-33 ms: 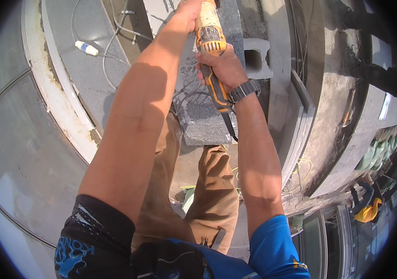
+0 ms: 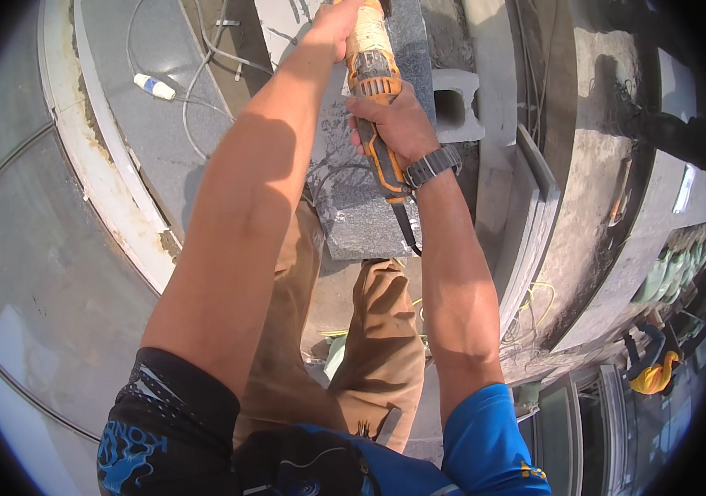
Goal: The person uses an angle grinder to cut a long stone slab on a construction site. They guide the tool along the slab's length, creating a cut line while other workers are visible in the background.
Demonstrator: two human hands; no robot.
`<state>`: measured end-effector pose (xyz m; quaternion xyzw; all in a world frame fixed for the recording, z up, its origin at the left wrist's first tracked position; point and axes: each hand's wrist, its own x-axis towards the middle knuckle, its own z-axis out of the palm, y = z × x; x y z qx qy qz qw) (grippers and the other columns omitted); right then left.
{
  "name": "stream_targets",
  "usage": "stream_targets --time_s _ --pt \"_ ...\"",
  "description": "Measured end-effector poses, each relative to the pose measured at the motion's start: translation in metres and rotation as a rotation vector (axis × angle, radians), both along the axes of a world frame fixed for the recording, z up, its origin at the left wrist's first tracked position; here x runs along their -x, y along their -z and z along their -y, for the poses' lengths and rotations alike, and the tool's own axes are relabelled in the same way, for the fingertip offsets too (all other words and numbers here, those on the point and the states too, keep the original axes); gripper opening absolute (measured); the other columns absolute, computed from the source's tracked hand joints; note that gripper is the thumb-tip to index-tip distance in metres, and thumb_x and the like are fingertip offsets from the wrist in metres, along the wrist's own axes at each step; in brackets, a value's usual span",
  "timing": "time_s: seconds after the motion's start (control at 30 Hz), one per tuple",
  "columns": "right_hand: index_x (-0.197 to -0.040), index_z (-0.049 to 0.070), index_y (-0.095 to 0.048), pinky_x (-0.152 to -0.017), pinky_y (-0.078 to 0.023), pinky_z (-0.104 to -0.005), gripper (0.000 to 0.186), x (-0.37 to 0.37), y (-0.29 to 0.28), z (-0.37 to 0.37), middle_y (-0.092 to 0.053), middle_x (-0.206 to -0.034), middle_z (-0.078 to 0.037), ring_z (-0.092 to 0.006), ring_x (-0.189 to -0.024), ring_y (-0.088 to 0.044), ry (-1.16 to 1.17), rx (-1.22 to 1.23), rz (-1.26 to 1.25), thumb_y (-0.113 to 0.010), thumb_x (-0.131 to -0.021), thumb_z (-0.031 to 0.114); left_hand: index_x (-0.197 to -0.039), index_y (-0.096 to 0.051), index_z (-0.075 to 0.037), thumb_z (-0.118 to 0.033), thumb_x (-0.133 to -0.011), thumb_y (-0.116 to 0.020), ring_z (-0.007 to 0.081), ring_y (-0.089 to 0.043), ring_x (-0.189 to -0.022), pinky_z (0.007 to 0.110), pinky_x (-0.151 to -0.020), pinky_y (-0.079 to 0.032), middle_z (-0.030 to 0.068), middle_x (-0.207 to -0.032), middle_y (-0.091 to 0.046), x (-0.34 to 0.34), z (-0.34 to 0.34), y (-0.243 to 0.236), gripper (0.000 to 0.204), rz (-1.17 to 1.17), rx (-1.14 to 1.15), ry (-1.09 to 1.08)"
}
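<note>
A yellow and black angle grinder [image 2: 376, 85] with a pale, worn wrapping round its front body lies lengthwise in both my hands. At the top edge of the view my left hand [image 2: 336, 26] is closed on its front part. My right hand [image 2: 398, 124], with a watch on the wrist, wraps the rear body. The grinder's head and disc are cut off by the frame. Beneath the tool lies a speckled grey stone slab [image 2: 361, 225]. From the rear end a black cord [image 2: 405, 223] runs down over the slab's near end.
A white and blue cable connector [image 2: 155, 86] with a grey cable lies on a grey slab at left. Right of the stone stands a hollow concrete block [image 2: 457, 105]. Stacked slabs [image 2: 527, 211] lean farther right. Someone in yellow [image 2: 655, 374] is at the far lower right.
The grinder's rear end and my right hand have shifted very slightly left and toward me. Both hands keep their hold.
</note>
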<state>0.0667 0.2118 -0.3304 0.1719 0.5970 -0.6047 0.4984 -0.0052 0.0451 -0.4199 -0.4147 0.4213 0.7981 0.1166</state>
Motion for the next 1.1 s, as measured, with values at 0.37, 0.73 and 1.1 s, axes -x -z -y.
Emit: stream_targets --time_s 0.37,0.73,1.1 --pt "-0.125 0.005 -0.029 -0.044 -0.055 -0.0326 0.057 -0.039 -0.024 -0.020 -0.063 -0.082 -0.011 -0.0187 -0.054 -0.065 0.060 -0.014 0.015 -0.074 -0.091 0.002 -0.113 -0.065 0.005 -0.040 -0.097 -0.069 0.0241 -0.072 -0.072 0.042 -0.063 -0.063 0.0148 -0.092 -0.071 -0.041 -0.026 -0.013 0.048 -0.001 0.043 -0.004" --pt "-0.124 0.006 -0.030 -0.044 -0.056 -0.0326 0.059 -0.015 -0.012 -0.005 -0.064 -0.083 -0.012 -0.0185 -0.054 -0.065 0.056 -0.001 0.017 -0.078 -0.089 0.005 -0.116 -0.054 0.013 -0.028 -0.091 -0.076 0.0284 -0.073 -0.072 0.046 -0.063 -0.064 0.0206 -0.093 -0.071 -0.013 -0.007 -0.004 0.053 -0.038 -0.046 -0.044" --pt "-0.117 0.002 -0.030 -0.044 -0.055 -0.0327 0.055 -0.009 -0.004 -0.004 -0.065 -0.082 -0.013 -0.0189 -0.054 -0.065 0.021 0.018 0.014 -0.077 -0.088 0.004 -0.113 -0.062 0.009 -0.035 -0.095 -0.071 0.0264 -0.074 -0.074 0.044 -0.065 -0.064 0.0181 -0.093 -0.072 -0.010 -0.008 -0.006 0.048 -0.004 0.023 -0.029"
